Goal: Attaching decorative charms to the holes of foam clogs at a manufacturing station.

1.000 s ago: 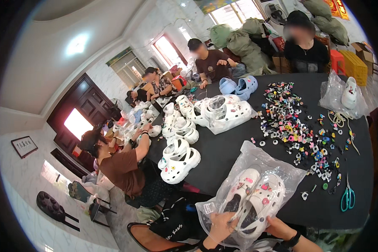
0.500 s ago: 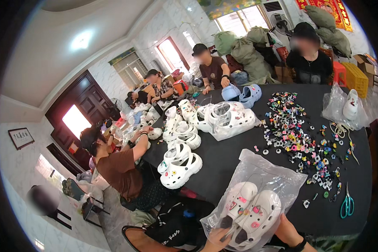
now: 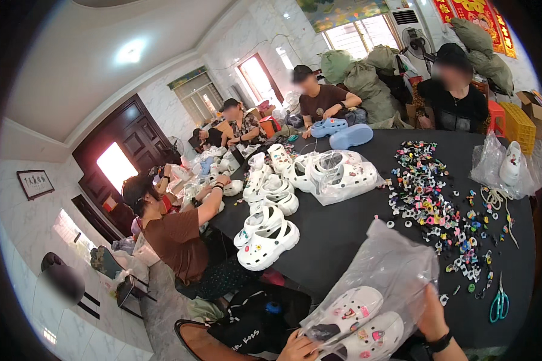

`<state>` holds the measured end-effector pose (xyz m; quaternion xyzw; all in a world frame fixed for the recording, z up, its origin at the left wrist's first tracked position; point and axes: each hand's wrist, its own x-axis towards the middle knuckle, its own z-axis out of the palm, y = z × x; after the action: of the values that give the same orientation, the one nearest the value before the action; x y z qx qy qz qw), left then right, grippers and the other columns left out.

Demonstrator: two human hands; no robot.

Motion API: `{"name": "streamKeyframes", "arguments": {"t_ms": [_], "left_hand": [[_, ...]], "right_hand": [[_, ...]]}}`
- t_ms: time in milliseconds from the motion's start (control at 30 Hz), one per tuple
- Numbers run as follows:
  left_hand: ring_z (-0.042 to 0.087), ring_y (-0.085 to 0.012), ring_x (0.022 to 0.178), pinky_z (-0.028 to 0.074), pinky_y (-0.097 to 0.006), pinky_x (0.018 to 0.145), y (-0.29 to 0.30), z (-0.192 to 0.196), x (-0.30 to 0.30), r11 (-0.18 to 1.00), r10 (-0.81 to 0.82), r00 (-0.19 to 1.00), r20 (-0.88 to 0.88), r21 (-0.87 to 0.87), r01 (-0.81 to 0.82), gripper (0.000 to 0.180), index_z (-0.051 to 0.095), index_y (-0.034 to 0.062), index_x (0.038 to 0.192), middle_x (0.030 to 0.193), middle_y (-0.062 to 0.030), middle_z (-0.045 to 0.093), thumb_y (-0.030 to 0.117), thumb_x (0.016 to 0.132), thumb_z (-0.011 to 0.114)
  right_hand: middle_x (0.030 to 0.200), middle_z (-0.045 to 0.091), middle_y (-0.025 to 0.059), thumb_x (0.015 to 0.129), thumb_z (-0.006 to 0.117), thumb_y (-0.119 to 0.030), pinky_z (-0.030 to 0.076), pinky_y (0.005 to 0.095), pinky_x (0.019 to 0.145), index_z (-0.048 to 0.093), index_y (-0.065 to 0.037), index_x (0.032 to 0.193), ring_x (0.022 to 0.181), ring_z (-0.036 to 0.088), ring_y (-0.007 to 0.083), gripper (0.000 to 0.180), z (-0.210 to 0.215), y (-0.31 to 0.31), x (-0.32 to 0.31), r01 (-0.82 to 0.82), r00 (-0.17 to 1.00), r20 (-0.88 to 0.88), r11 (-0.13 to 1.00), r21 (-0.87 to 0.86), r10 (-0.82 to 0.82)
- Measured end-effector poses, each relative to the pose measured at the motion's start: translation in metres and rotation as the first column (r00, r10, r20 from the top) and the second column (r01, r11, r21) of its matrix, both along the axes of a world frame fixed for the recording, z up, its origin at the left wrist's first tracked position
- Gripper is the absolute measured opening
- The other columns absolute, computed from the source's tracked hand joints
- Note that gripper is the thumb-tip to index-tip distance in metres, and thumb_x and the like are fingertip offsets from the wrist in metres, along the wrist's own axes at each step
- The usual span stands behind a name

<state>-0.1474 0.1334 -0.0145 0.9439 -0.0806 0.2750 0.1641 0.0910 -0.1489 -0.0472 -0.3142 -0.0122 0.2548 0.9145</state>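
Observation:
A pair of white clogs [image 3: 360, 310] with colourful charms lies inside a clear plastic bag [image 3: 397, 256] at the table's near edge. My left hand [image 3: 300, 346] grips the bag's lower left side, close to the clogs' heels. On the bag's right side, my right hand [image 3: 432, 314] holds the plastic, its fingers partly behind it. The upper part of the bag stands loose and crumpled above the toes. Right of my right hand lie scissors [image 3: 498, 305] with teal handles. A spread of small coloured shoe charms [image 3: 445, 222] covers the table beyond.
More white clogs [image 3: 268, 245] stand on the black table [image 3: 337, 240] to the left, some under a bagged pair [image 3: 347, 178]. Another clog [image 3: 510, 163] on plastic and a pale cord [image 3: 494, 201] are far right. A co-worker [image 3: 328, 99] handles blue clogs [image 3: 350, 136]; another [image 3: 174, 237] sits left.
My right hand has moved up along the bag, and the bagged clogs sit lower and are tilted more sideways. Across the table, one blue clog now shows its sole. The view has shifted slightly.

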Motion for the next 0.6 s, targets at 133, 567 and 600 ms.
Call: {"name": "streamKeyframes", "arguments": {"t_ms": [133,567,600], "left_hand": [[0.061,-0.0312,0.087,0.044,-0.057,0.1,0.003,0.016,0.005,0.998,-0.051,0.999,0.006,-0.021,0.052,0.021,0.068,0.0036,0.092,0.087,-0.0115,0.06,0.006,0.071,0.074],[0.061,-0.0345,0.088,0.046,-0.056,0.097,-0.024,0.038,0.085,0.875,-0.437,0.892,0.119,-0.176,0.452,0.022,0.069,0.0,0.098,0.091,-0.0139,0.059,-0.001,0.076,0.071],[0.061,-0.0347,0.087,0.046,-0.056,0.097,-0.026,0.038,0.088,0.875,-0.445,0.888,0.115,-0.155,0.459,0.023,0.069,0.0002,0.098,0.09,-0.0137,0.058,-0.001,0.075,0.073]], "right_hand": [[0.132,0.059,0.0095,0.104,0.046,-0.039,0.043,0.0407,0.103,0.05,-0.005,0.136,0.119,0.056,0.0241,0.047,0.024,-0.022,0.019,0.068,0.996,0.063,0.997,0.028,-0.07],[0.141,0.05,0.0202,0.101,0.037,-0.058,0.043,0.0523,0.107,0.038,0.0,0.144,0.127,0.052,0.0366,0.073,-0.036,-0.044,0.024,-0.228,0.973,0.056,0.972,0.053,0.225],[0.141,0.05,0.0203,0.101,0.037,-0.058,0.043,0.0521,0.107,0.038,0.001,0.144,0.127,0.052,0.0363,0.073,-0.024,-0.039,0.024,-0.209,0.976,0.079,0.975,0.076,0.203]]}}
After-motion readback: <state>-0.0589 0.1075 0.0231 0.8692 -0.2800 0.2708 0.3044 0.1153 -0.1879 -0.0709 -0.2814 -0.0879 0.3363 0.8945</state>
